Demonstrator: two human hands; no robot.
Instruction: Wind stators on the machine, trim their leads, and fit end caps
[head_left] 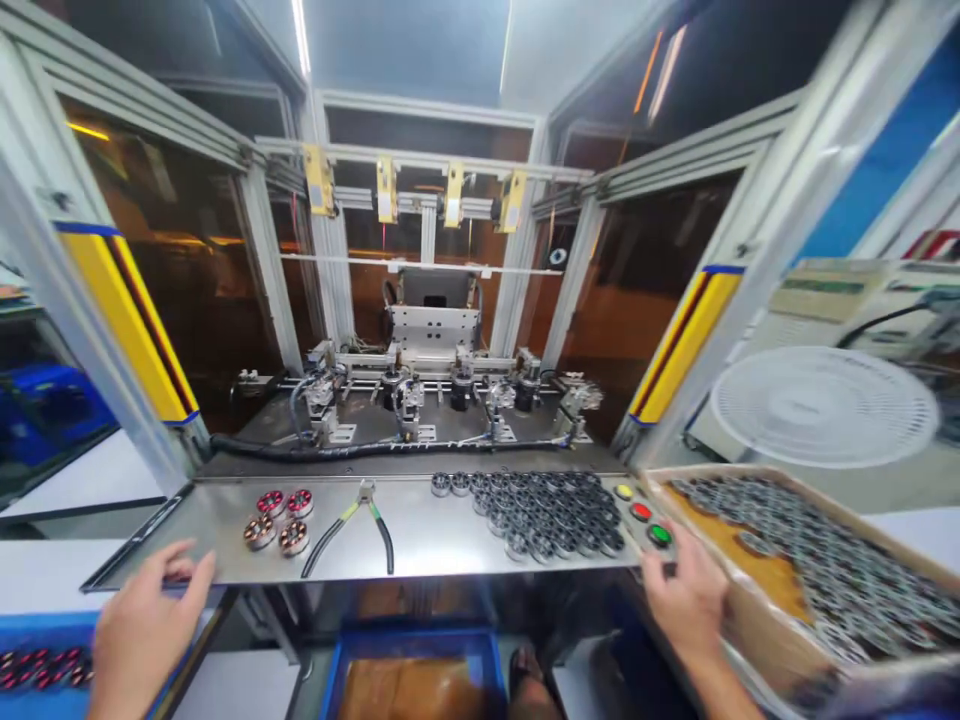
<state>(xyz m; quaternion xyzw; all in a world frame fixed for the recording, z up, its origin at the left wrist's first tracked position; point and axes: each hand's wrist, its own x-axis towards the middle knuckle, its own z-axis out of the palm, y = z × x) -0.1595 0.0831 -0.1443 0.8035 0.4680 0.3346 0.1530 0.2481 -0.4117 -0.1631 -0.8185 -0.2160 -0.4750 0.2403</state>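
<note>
My left hand (150, 620) hovers at the left front corner of the steel shelf (420, 530), its fingers apart and holding nothing. Nearest to it on the shelf are several wound motor stators, among them a copper-coloured stator (259, 532) and a red stator (300, 501). My right hand (688, 590) is beside the green button (660, 535) at the shelf's right end, thumb and forefinger apart; whether it touches the button I cannot make out. Between the hands lie cutting pliers (366, 500) with spread handles and a dense group of grey unwound stator cores (547, 510).
Behind the shelf stands a machine with several fixtures (412, 405), framed by yellow light-curtain posts (679, 345). A lined box of grey cores (847, 560) is at right, below a white round fan guard (825, 405). Blue bins stand below (416, 636) and at lower left (45, 628).
</note>
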